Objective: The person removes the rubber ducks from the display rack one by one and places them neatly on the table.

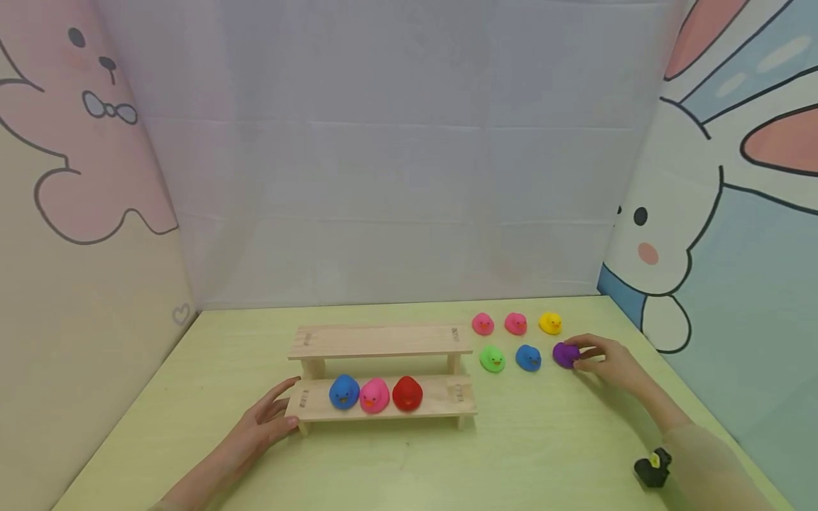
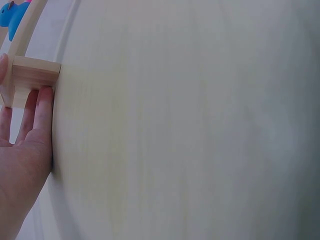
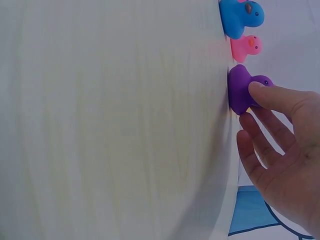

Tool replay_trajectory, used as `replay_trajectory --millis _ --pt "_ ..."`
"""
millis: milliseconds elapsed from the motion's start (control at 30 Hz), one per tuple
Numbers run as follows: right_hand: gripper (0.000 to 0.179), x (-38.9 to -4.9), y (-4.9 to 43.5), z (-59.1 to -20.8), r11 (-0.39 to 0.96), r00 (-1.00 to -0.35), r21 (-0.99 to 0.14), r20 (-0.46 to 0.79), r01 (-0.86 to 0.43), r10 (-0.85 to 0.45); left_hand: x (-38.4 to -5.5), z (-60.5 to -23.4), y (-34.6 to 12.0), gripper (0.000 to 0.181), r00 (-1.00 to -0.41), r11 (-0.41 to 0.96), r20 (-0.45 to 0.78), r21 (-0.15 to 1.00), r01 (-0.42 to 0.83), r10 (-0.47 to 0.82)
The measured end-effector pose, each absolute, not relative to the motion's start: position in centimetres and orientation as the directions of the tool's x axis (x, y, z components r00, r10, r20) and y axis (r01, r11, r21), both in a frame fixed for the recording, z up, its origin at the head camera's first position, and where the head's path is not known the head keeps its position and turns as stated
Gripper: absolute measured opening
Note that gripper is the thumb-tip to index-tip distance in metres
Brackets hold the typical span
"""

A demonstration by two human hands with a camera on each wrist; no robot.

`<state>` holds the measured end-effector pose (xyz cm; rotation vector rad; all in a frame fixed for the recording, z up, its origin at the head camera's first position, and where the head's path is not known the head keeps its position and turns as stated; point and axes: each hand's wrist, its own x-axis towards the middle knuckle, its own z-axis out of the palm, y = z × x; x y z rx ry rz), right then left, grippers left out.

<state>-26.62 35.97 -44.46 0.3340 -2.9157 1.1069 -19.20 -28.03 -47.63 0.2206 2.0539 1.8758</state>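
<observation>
My right hand (image 1: 607,360) pinches a purple rubber duck (image 1: 565,355) between thumb and fingers; in the right wrist view the thumb presses on the purple duck (image 3: 241,90) at the tabletop. At the other side, my left hand (image 1: 263,419) rests its fairly straight fingers against the left end of a two-step wooden stand (image 1: 380,341). The left wrist view shows the fingertips at the stand's leg (image 2: 36,72). On the lower step sit a blue duck (image 1: 344,392), a pink duck (image 1: 374,395) and a red duck (image 1: 407,394) in a row.
Right of the stand, a green duck (image 1: 493,359) and a blue duck (image 1: 528,358) line up with the purple one. Behind them are two pink ducks (image 1: 483,324) and a yellow duck (image 1: 550,323). A small black object (image 1: 652,470) shows beside the right sleeve. Printed walls border the table.
</observation>
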Motion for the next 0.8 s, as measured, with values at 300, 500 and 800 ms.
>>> replay_trajectory --millis 300,500,800 --pt "0.037 -26.54 35.91 -44.43 0.728 -0.978 -0.657 0.074 -0.195 -0.195 -19.32 -47.54 -28.0 0.074 -0.927 0.118 -0.157 0.985 -0.123 0.342" --pt "0.037 -26.57 35.87 -44.47 0.73 -0.979 -0.658 0.063 -0.185 -0.192 -19.3 -47.5 -28.06 0.074 -0.925 0.116 -0.158 0.985 -0.125 0.345" --pt "0.037 -26.58 35.99 -44.45 0.724 -0.978 -0.662 0.068 -0.194 -0.199 -19.29 -47.56 -28.04 0.073 -0.926 0.102 -0.15 0.987 -0.122 0.346"
